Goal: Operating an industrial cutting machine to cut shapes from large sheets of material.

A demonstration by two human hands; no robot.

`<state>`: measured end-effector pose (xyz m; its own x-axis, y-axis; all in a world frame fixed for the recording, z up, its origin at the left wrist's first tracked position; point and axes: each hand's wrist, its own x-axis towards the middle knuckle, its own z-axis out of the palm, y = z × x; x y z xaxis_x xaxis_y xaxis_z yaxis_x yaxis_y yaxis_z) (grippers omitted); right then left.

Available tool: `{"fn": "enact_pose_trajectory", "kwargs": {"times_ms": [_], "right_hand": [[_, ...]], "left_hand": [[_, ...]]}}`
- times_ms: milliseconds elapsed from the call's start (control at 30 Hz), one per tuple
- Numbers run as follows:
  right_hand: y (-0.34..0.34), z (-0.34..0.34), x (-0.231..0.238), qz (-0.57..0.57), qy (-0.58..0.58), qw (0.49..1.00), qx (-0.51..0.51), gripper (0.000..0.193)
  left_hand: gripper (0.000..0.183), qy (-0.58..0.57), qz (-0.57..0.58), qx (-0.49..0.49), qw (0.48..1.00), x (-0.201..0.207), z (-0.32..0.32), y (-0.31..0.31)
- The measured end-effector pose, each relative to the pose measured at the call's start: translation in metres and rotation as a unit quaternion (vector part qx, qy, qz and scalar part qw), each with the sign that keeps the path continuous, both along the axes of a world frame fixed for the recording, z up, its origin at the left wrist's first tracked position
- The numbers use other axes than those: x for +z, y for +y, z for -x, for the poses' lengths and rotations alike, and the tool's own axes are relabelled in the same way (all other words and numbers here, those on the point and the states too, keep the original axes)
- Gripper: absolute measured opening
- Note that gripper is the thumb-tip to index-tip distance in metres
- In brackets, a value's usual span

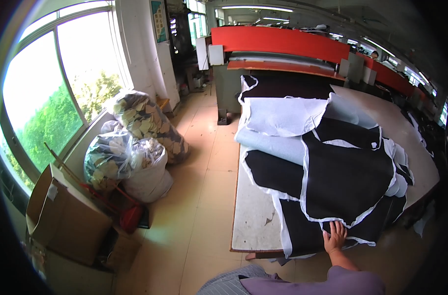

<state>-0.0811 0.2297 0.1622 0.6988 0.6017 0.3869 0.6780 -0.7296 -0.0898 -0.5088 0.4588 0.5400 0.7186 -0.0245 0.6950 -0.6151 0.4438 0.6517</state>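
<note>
My right hand (336, 238) lies palm down at the near edge of a pile of black fabric pieces with white edges. Its fingers are stretched out and somewhat spread, touching the edge of a large black piece (349, 174); no grasp on the cloth shows. Under that piece, another black panel (302, 228) reaches to the table's front edge. Farther back lies a pale grey-white cloth (285, 115), partly folded over the pile. My left hand is out of view.
A long red machine beam (278, 42) spans the table's far end. The pale tabletop (256, 226) shows at the left. Across the tiled floor (197, 211) stand filled scrap bags (145, 118), a white sack (150, 179), a cardboard box (69, 219) and a red dustpan-like item (130, 218).
</note>
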Motion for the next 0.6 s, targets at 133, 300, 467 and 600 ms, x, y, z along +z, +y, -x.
{"fn": "enact_pose_trajectory", "kwargs": {"times_ms": [133,300,467,600], "right_hand": [[0.026,0.014,-0.005,0.026,0.111,0.987,-0.109,0.062],[0.108,0.05,0.022,0.047,0.168,0.942,-0.286,0.071],[0.153,0.077,0.02,0.015,0.152,0.903,-0.401,0.069],[0.225,0.121,0.008,-0.009,0.166,0.879,-0.448,0.069]], "left_hand": [[0.049,0.007,0.006,-0.072,0.997,-0.01,0.003,0.08],[0.047,-0.013,0.017,-0.21,0.978,-0.033,-0.002,0.189],[0.045,-0.025,0.021,-0.287,0.957,-0.036,-0.023,0.302],[0.045,-0.028,0.026,-0.37,0.928,-0.029,-0.044,0.387]]}}
